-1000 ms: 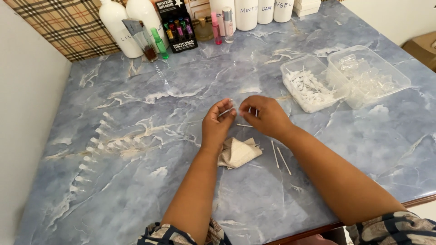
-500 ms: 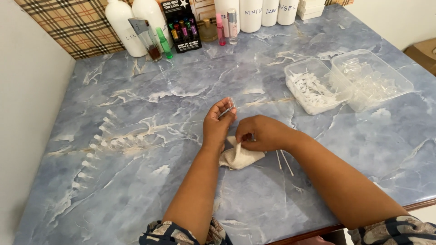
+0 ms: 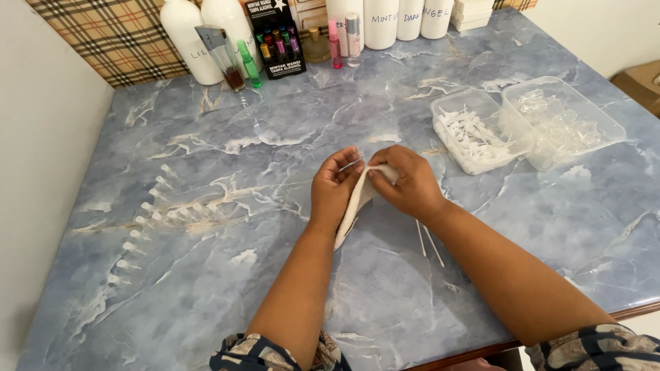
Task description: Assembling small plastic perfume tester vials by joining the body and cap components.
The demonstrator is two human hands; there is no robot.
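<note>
At desk centre: left hand and right hand pinch a white cloth between closed fingers, lifted just above the blue marble desk.
Risk: thin sticks beside the right wrist could roll if brushed.
Hidden: whatever the cloth wraps; cannot tell.

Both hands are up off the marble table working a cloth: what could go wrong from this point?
The left hand and right hand pinch a small white cloth around something too small to make out; it might slip. Two thin white tubes lie loose beside the right forearm, which may sweep them toward the blue marble table edge.
</note>
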